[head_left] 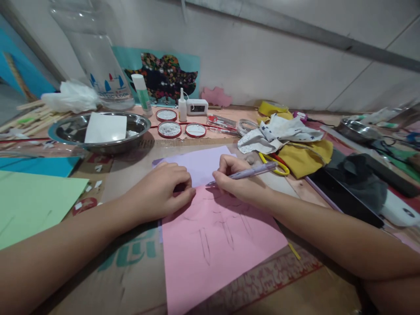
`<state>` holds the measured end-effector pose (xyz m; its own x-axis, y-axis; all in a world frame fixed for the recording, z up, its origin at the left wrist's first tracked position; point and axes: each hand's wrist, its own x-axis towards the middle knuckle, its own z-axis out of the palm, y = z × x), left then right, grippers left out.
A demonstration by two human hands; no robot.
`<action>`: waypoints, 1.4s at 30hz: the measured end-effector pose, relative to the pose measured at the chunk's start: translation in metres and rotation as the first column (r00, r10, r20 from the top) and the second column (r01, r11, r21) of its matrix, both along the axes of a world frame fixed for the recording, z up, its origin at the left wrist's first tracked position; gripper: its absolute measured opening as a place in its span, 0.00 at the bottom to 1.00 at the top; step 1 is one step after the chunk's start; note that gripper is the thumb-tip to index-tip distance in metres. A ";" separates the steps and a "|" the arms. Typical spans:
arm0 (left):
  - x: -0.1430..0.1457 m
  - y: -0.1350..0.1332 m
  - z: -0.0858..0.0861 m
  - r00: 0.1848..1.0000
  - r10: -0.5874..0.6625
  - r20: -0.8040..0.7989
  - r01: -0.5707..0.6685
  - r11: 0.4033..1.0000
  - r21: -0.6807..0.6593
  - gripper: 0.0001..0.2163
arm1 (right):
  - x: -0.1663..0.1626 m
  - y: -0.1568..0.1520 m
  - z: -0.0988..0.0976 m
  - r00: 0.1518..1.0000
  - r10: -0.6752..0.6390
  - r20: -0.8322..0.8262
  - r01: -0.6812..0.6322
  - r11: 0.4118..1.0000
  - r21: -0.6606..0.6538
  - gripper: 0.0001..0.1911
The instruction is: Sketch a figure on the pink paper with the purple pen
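A pink paper sheet with faint pencilled shapes lies on the cardboard-covered table, partly over a lilac sheet. My right hand grips a purple pen, its tip touching the pink sheet's top edge. My left hand rests on the pink sheet's upper left corner with the fingers curled; whether anything is under them is hidden.
A steel bowl with a white card stands at the back left, beside three red-rimmed lids of beads and glue bottles. Yellow scissors, cloth and a dark tablet lie to the right. Green paper lies left.
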<state>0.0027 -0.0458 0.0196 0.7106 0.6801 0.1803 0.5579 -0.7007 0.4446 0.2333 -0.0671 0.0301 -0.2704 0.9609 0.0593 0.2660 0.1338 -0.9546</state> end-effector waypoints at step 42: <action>-0.002 0.003 -0.002 0.999 -0.048 -0.015 0.047 0.998 -0.043 0.12 | -0.002 -0.003 -0.007 0.983 0.054 0.174 -0.067 0.995 0.073 0.14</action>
<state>0.0002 -0.0432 0.0172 0.7447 0.6524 0.1407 0.5316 -0.7073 0.4660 0.2311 -0.0701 0.0231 -0.3406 0.9366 0.0817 0.4140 0.2274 -0.8814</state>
